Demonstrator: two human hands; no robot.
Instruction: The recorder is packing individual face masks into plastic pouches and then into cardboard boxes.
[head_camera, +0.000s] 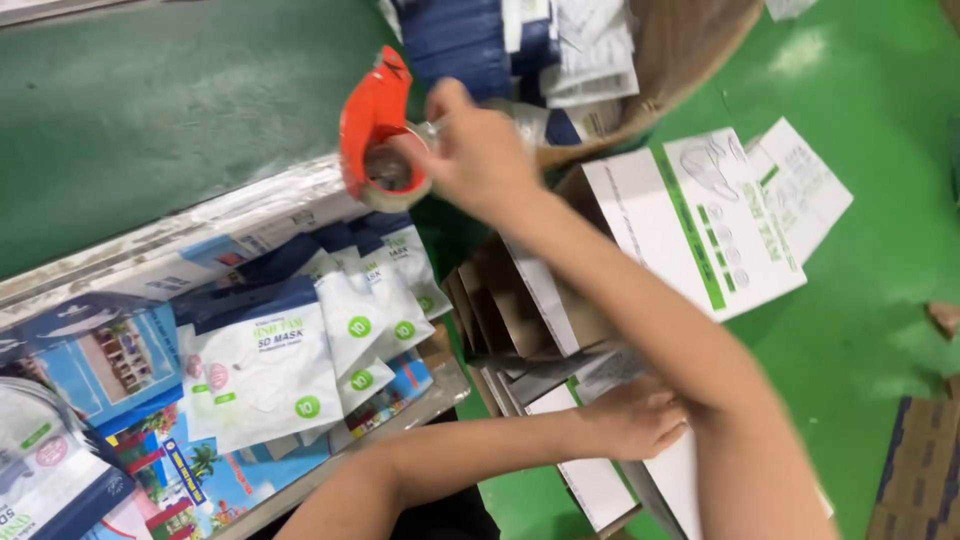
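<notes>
A green floor (860, 330) lies under everything. The right hand (475, 150) grips a red tape dispenser (375, 135) raised above the white carton (600, 480); the left hand (635, 420) presses flat on that carton, its sealing seemingly not begun. Mask packets (265, 365) lie left of it.

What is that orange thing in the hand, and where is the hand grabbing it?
The right hand holds an orange tape dispenser, gripping it at the tape roll end. The left hand holds nothing; it presses flat on a white carton.
</notes>
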